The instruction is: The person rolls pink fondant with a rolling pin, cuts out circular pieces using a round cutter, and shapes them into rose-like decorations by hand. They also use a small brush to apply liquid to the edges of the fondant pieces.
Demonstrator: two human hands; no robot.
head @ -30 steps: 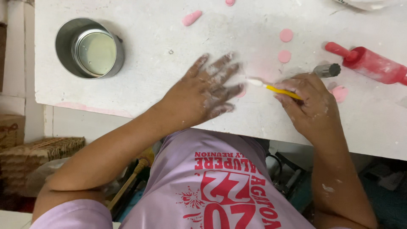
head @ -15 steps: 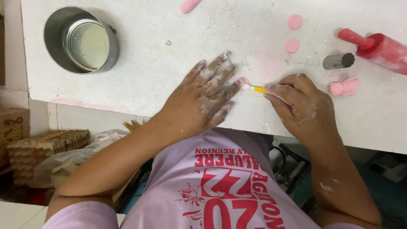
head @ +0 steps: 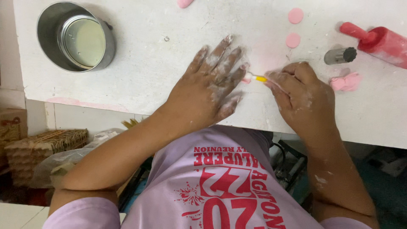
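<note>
Pink dough [head: 268, 63] lying flattened, pale | right hand [head: 303, 95] grip pinching yellow tool [head: 259, 78] | left hand [head: 207, 87] lying flat, fingers spread | steel pot [head: 76, 37] holding pale liquid

A: Any packages, labels, signs or screens?

B: Below the tabletop [head: 127, 91], at the left edge, stands a brown cardboard box [head: 10, 127]. Beside it lie stacked grey-brown egg trays [head: 42, 146] and a crumpled clear plastic bag [head: 63, 163].

A: Labels, signs, screens?

B: None visible.
</note>
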